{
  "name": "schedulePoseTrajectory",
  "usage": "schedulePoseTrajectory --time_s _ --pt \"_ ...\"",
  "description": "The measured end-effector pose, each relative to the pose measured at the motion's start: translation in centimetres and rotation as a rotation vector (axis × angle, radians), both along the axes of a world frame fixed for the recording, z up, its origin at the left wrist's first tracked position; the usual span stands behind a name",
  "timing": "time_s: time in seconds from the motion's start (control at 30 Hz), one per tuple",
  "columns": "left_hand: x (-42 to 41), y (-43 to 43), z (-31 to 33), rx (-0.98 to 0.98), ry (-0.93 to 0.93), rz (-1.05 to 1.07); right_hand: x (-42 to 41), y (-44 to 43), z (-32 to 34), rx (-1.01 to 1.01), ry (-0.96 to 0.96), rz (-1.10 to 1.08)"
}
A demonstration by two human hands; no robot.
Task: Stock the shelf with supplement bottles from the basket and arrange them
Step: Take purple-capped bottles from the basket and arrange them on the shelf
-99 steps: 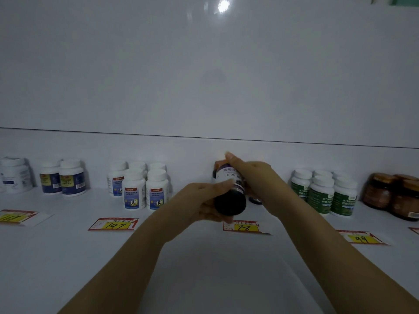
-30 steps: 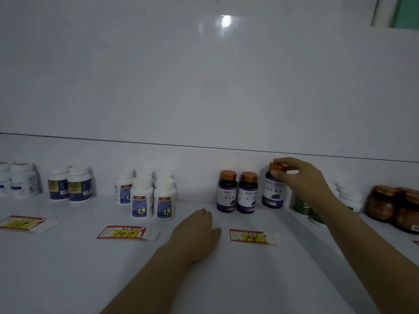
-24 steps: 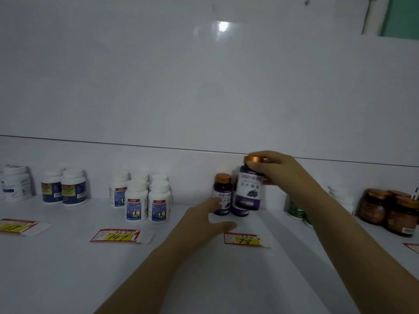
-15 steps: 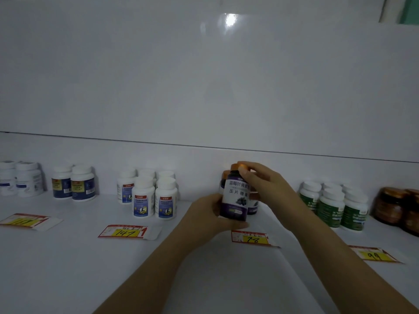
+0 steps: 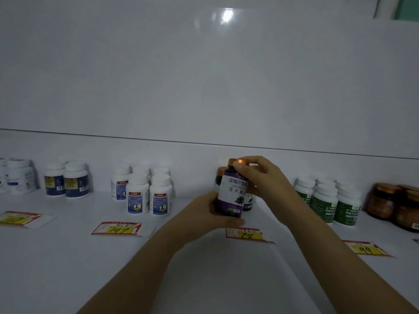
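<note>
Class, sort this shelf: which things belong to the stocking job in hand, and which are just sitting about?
In the job: held purple bottle, left hand, right hand, shelved purple bottles, shelf.
Sitting about: blue-label bottles, green-label bottles, brown jars, price tags.

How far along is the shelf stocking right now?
Done: white bottles, green bottles and a back bottle stand grouped on the shelf. In hand: the left hand and right hand both grip a purple bottle by the 78 tag. Left: set it beside the back bottle, label forward. The basket is out of view, so remaining stock is unknown.
</note>
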State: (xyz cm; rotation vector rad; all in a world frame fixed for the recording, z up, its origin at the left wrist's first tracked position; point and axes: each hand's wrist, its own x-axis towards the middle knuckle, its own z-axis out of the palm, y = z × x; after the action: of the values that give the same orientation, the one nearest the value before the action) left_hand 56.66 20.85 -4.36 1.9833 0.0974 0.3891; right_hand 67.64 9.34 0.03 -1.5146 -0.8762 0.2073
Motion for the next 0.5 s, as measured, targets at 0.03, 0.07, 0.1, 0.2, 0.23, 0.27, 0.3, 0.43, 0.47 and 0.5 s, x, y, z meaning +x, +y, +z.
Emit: schedulePoseTrajectory --time_s 0.03,0.07,0.1,0.2,0.23,0.27,0.3,0.43,0.47,0.5 --pt "-0.01 -0.02 0.06 -0.027 0.004 -0.008 0.03 0.00 -0.01 -0.010 0.004 0.004" --pt "-0.01 0.00 0.06 -0.047 0.002 -0.001 0.07 0.00 -0.03 -0.014 0.012 0.014" --pt "-0.01 0.00 0.07 -0.059 -0.007 0.021 0.07 0.04 -0.04 -0.015 0.023 0.032" --pt "0.20 0.02 -0.25 0.039 -0.057 0.154 -0.16 0.25 -0.14 -0.049 0.005 0.058" --pt "0.19 -0.06 -0.33 0.098 -0.071 0.198 -0.27 0.34 -0.20 -0.068 -0.016 0.046" --pt "0.16 -0.12 -0.38 0.141 -0.081 0.226 -0.29 0.38 -0.27 -0.072 -0.029 0.029" --pt "0.10 -0.16 -0.39 0.150 -0.084 0.233 -0.25 0.38 -0.29 -0.062 -0.032 0.010" --pt "-0.07 -0.23 0.22 0.006 -0.020 0.101 0.16 -0.18 0.06 0.022 0.043 0.017" --pt "-0.10 -0.24 0.35 -0.031 -0.006 0.064 0.24 -0.30 0.15 0.044 0.062 0.042" --pt "-0.11 -0.25 0.44 -0.059 0.002 0.045 0.23 -0.42 0.23 0.062 0.079 0.078"
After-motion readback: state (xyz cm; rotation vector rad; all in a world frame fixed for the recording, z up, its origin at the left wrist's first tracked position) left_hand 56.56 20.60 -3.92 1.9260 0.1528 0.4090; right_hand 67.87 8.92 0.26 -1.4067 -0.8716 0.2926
